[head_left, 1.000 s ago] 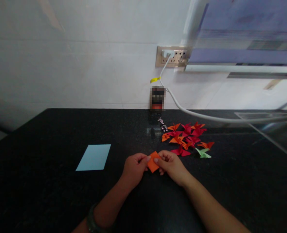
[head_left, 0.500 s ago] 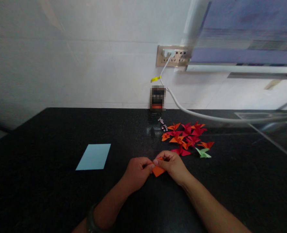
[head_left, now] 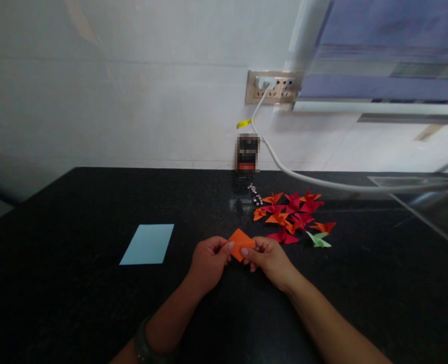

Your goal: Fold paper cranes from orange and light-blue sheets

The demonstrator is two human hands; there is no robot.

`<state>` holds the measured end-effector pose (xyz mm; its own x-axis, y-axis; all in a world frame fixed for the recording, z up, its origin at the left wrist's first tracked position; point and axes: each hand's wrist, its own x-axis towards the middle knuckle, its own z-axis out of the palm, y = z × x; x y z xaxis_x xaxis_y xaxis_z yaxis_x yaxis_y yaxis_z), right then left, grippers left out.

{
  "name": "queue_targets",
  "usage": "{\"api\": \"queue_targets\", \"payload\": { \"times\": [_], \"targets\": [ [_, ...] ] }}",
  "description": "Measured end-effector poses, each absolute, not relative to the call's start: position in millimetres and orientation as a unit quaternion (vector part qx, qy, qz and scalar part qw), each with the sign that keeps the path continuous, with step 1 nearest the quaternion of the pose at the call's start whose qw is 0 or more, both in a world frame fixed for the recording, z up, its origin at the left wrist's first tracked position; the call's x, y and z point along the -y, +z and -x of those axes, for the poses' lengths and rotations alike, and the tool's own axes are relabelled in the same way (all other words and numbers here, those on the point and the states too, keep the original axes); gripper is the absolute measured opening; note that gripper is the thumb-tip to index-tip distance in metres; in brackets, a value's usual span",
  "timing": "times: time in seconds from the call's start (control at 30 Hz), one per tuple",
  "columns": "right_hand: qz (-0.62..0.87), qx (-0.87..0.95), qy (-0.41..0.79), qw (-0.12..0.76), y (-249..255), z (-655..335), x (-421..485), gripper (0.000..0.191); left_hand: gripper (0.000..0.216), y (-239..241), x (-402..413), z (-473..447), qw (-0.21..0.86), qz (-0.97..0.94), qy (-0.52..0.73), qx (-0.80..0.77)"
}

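Between my hands is a small orange origami paper [head_left: 239,241], folded to a diamond, one corner pointing away from me. My left hand [head_left: 211,258] pinches its left corner between thumb and fingers. The right side is gripped by my right hand [head_left: 268,258], its thumb lying on the paper's face. Just beyond my right hand lie several folded paper cranes [head_left: 292,210] in red and orange. A pale green paper crane [head_left: 318,239] sits at their near right edge. To the left of my hands, a light blue paper sheet [head_left: 148,244] lies flat.
The black countertop [head_left: 76,303] runs back to a tiled wall. A phone-like object, blurred out [head_left: 248,154], stands against it, with a beaded strap [head_left: 255,194] in front. A white cable [head_left: 303,178] hangs from the socket [head_left: 273,87] across to the right, near a sink edge [head_left: 429,217].
The orange paper has been turned and raised, so its point now faces away from me and more of its face shows. My left hand has shifted slightly left and away from me.
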<state>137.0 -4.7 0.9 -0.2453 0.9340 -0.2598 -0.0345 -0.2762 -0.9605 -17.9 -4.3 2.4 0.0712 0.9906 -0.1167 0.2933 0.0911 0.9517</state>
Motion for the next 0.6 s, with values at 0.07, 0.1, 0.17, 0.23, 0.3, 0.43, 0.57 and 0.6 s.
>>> {"api": "queue_targets", "payload": {
  "times": [0.07, 0.1, 0.17, 0.23, 0.3, 0.43, 0.57, 0.6],
  "targets": [
    [0.479, 0.478, 0.621, 0.395, 0.8, -136.5, 5.5, 0.028, 0.027, 4.4, 4.8, 17.8, 0.474, -0.559, 0.381, -0.564],
    [0.475, 0.485, 0.613, 0.405, 0.4, -136.8, 5.5, 0.029, 0.027, 5.9, 5.0, 17.5, 0.490, -0.550, 0.382, -0.558],
    [0.465, 0.489, 0.602, 0.427, -0.7, -138.4, 5.0, 0.030, 0.029, 8.9, 5.3, 16.6, 0.547, -0.516, 0.378, -0.541],
    [0.451, 0.484, 0.603, 0.446, -1.8, -140.3, 4.3, 0.031, 0.032, 10.9, 5.2, 15.7, 0.613, -0.470, 0.368, -0.517],
    [0.438, 0.479, 0.612, 0.452, -1.9, -141.7, 3.9, 0.031, 0.033, 10.9, 5.1, 15.0, 0.661, -0.435, 0.366, -0.490],
    [0.434, 0.487, 0.608, 0.454, 1.7, -141.7, 4.4, 0.029, 0.032, 7.0, 5.3, 14.7, 0.692, -0.408, 0.370, -0.466],
    [0.438, 0.481, 0.595, 0.472, 4.3, -140.2, 4.4, 0.025, 0.031, 4.0, 4.7, 14.8, 0.675, -0.418, 0.367, -0.484],
    [0.438, 0.476, 0.595, 0.477, 4.1, -140.0, 4.1, 0.025, 0.030, 3.8, 4.4, 14.8, 0.663, -0.423, 0.374, -0.492]
  ]
}}
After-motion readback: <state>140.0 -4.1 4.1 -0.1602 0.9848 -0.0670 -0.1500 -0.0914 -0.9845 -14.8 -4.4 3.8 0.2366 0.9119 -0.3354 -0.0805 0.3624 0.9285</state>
